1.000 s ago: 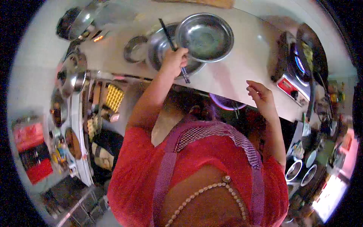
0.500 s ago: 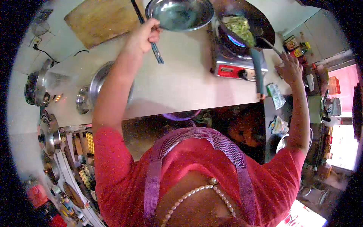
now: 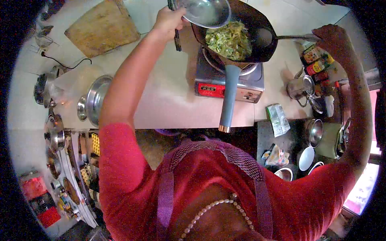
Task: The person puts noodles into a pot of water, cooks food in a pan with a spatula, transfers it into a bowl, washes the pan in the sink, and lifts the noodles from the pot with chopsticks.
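Observation:
My left hand (image 3: 168, 23) is closed around dark chopsticks (image 3: 177, 42) and the rim of a shiny metal bowl (image 3: 203, 14). The bowl overlaps the left edge of a dark wok (image 3: 257, 18). Cooked, shredded green-yellow vegetables (image 3: 229, 42) lie in the wok. My right hand (image 3: 331, 38) grips the end of a spatula (image 3: 295, 37), whose head rests inside the wok to the right of the food. The wok sits on a portable gas stove (image 3: 207, 76), its grey handle (image 3: 230, 94) pointing toward me.
A wooden cutting board (image 3: 102, 28) lies at the back left. Metal bowls (image 3: 96, 96) stand left of my forearm. To the right are a metal pitcher (image 3: 296, 86), sauce packets (image 3: 315, 66) and a green-white packet (image 3: 277, 119) near the counter's edge.
The bowl in my left hand has come over the wok's left edge. My right hand has risen outward with the spatula. The stove flame no longer shows, and the view has shifted.

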A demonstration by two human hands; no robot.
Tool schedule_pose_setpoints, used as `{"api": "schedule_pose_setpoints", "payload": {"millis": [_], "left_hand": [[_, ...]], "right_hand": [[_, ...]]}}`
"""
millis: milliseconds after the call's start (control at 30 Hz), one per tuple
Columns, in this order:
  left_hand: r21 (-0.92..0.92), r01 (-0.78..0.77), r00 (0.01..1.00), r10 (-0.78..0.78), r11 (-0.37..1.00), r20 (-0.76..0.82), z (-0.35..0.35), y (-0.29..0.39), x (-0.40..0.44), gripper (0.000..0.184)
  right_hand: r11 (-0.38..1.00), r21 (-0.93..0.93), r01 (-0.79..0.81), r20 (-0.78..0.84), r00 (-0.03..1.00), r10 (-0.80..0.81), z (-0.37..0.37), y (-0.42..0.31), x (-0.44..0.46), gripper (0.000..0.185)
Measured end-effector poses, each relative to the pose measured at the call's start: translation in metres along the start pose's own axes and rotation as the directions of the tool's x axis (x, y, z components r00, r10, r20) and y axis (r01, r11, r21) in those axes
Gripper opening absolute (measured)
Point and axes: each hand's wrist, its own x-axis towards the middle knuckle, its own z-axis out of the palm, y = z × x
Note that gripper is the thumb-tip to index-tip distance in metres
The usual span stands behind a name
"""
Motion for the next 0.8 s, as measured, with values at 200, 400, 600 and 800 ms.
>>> {"api": "schedule_pose_setpoints", "payload": {"millis": [200,400,600,800], "left_hand": [[0.289,-0.168,0.985,0.175,0.942,0.002,0.019,-0.012,0.031,0.02],[0.801,-0.398,0.897,0.373,0.448,0.238,0.049,0.012,0.016,0.024],[0.804,-0.573,0.743,0.515,0.157,0.428,0.051,-0.009,0.025,0.028],[0.83,-0.517,0.794,0.479,0.208,0.374,0.051,-0.006,0.022,0.03]], "right_hand": [[0.994,0.106,0.016,0.138,0.99,-0.03,-0.001,0.011,-0.005,0.037],[0.983,0.181,-0.039,0.028,0.999,0.034,0.015,0.016,-0.009,0.057],[0.966,0.142,-0.217,0.15,0.969,0.196,-0.033,-0.003,0.021,0.056],[0.815,0.48,-0.325,0.255,0.94,0.226,-0.023,0.015,0.018,0.048]]}}
